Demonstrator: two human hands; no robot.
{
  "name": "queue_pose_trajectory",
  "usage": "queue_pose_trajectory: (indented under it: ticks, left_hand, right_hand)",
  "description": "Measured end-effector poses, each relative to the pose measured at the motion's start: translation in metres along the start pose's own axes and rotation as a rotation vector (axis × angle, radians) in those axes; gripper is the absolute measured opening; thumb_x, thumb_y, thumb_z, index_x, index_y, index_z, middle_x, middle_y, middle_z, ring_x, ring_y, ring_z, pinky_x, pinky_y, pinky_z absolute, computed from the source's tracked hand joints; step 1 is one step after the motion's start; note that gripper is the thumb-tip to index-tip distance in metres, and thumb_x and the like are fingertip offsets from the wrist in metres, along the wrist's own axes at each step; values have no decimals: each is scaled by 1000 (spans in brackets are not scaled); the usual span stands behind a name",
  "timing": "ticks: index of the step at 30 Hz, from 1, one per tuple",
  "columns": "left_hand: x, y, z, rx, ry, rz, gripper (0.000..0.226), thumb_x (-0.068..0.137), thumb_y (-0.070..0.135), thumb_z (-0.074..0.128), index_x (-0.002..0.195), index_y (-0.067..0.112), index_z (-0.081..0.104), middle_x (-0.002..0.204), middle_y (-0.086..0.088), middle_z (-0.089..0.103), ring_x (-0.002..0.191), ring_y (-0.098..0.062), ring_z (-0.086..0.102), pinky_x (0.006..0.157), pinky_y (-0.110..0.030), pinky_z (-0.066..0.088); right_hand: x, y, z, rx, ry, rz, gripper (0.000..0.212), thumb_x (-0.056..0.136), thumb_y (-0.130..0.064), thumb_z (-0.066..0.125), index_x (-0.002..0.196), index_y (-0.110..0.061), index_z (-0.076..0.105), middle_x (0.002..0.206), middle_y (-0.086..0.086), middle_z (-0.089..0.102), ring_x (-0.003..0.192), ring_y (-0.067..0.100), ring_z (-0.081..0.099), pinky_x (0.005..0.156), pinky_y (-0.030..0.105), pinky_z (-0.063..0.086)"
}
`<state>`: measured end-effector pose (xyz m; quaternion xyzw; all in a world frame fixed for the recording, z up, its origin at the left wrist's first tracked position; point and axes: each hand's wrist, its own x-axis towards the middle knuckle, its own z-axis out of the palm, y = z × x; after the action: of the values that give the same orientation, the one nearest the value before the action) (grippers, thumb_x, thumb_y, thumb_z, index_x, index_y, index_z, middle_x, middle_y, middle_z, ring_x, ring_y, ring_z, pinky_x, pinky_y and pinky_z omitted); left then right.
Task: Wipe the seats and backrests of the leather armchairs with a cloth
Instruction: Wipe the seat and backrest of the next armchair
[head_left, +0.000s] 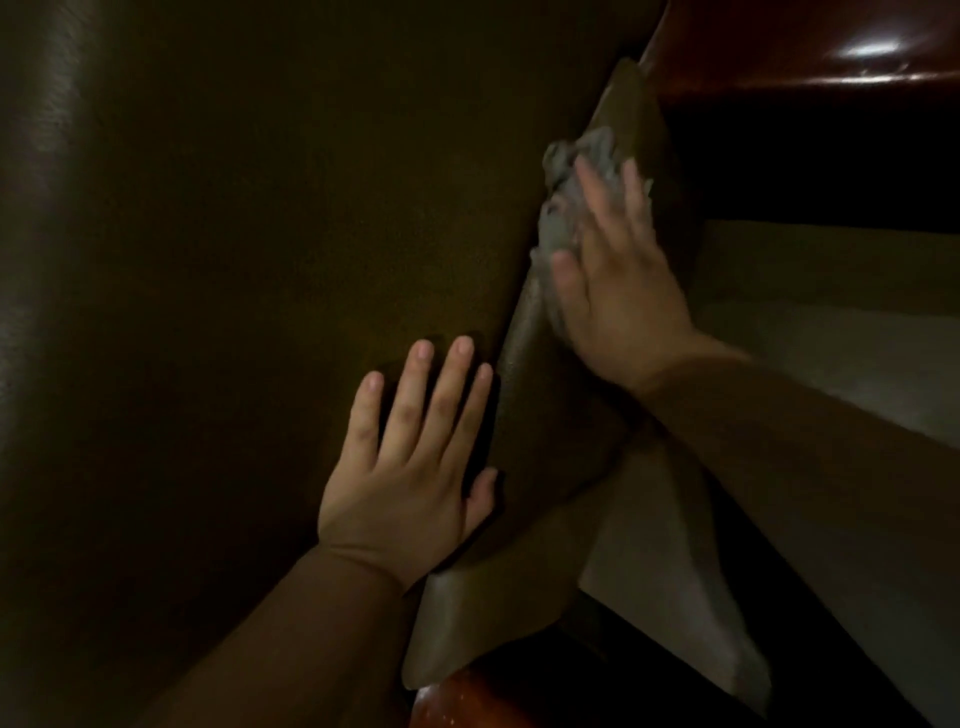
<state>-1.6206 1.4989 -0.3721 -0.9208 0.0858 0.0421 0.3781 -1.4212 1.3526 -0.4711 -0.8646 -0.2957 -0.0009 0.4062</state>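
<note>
Dim room. Left hand (410, 467) flat on dark leather armchair (260, 234) cushion, fingers (457, 384) straight and spread, bracing near cushion's right edge. Right hand (618, 280) presses grey cloth (566, 176) against narrow side panel along that same edge, fingers straight, slightly apart, blurred; cloth bunched under and beyond fingertips. Polished wooden arm (810, 47) at top right.

Judgement: edge-wiping step. To do well: flatten cloth under palm, run long strokes along panel, push into seam, keep left hand holding cushion firm. Remaining surfaces: cannot tell.
</note>
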Motion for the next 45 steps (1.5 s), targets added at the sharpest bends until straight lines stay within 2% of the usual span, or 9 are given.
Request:
queue_pose_trajectory:
  ticks: [10,15,22,29,32,34,37,42,45]
  left_hand:
    - [-4,0,6,46,11,9,82,100,61,41,165,12,31,173,-18,22,159,-40,18,129,-53,3]
    - [-3,0,9,71,26,3,85,98,66,43,165,14,33,172,-17,25,157,-39,21,126,-54,11]
    - [-1,0,6,71,30,9,85,99,64,40,166,12,30,173,-19,21,157,-41,21,128,-54,6]
    - [0,1,6,43,22,10,85,100,65,35,167,12,27,173,-20,20,157,-43,19,128,-55,4]
    - [0,0,3,9,-25,6,85,101,64,33,167,11,24,173,-21,15,158,-43,15,128,-56,0]
    - [1,0,-5,-35,-83,-3,86,101,63,35,167,11,22,174,-22,12,158,-43,13,128,-57,-3]
    - [23,10,-17,-165,-127,32,86,101,61,38,166,8,23,174,-22,14,159,-42,8,128,-56,-10]
    - [105,42,-5,-258,-93,47,91,101,62,34,166,2,14,171,-32,4,160,-46,0,128,-52,-14]
    - [113,58,14,-311,-17,63,92,93,61,51,165,7,30,173,-23,13,158,-51,7,129,-54,-4]
  right_hand:
    - [-48,6,29,-125,-101,-223,62,105,-43,33,154,-6,29,167,26,19,155,52,9,120,70,21]
    - [77,37,-11,2,70,218,66,109,-44,19,163,-6,19,171,24,3,158,43,-2,127,59,6]
    - [-90,-27,30,-84,-139,-292,58,103,-33,49,148,1,35,165,32,17,154,53,0,119,73,19]
    - [40,19,4,23,39,185,69,107,-48,25,163,-7,19,171,22,9,159,39,3,128,58,8]
    - [-9,-2,17,-56,120,-4,51,108,-23,44,151,1,31,162,34,15,151,53,8,117,76,22]
    - [-68,-22,22,-72,-65,-110,49,113,-33,33,147,2,32,162,37,17,151,56,12,116,76,23]
    - [-85,-10,13,35,-420,172,91,99,-68,-9,163,-8,15,171,24,2,158,42,-2,125,63,15]
    - [49,44,-28,-36,-152,-38,56,112,-32,28,160,-3,25,167,29,14,155,40,-6,126,63,6]
    - [104,62,-38,135,-126,197,60,113,-40,28,164,-10,19,172,19,7,159,34,-1,129,52,3]
